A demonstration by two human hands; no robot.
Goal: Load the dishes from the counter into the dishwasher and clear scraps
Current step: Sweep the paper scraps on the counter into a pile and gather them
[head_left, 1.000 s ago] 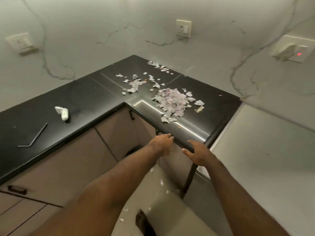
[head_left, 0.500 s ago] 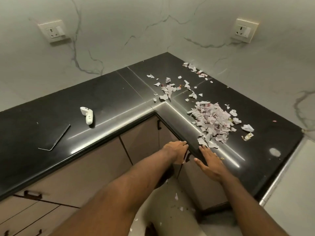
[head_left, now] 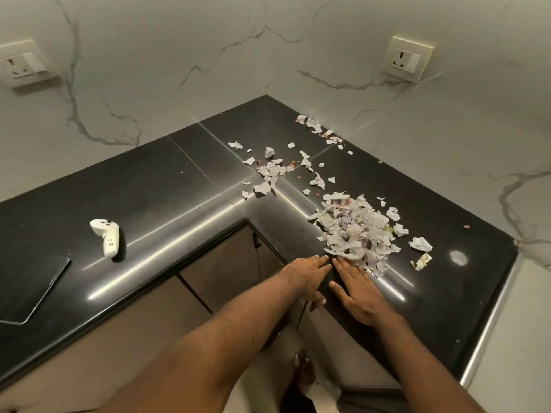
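Worktop (head_left: 167, 186): one, black, L-shaped.
Scrap heap (head_left: 354, 231): one, large, on right leg near front edge.
Loose scraps (head_left: 267, 174): scatter at inner corner and trail along back wall, too many to count.
White controller (head_left: 105, 236): one.
Dark flat slab (head_left: 29, 287): one, cut off at left.
Sockets: two, left socket (head_left: 22, 67) and right socket (head_left: 407, 59).
Left hand (head_left: 307, 275) and right hand (head_left: 354, 290): side by side, flat on worktop, fingers straight, gripping nothing, fingertips at heap's near edge.

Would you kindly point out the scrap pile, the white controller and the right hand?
scrap pile (head_left: 354, 231): head view, centre of the heap.
white controller (head_left: 106, 235): head view, its middle.
right hand (head_left: 357, 290): head view, back of the hand.
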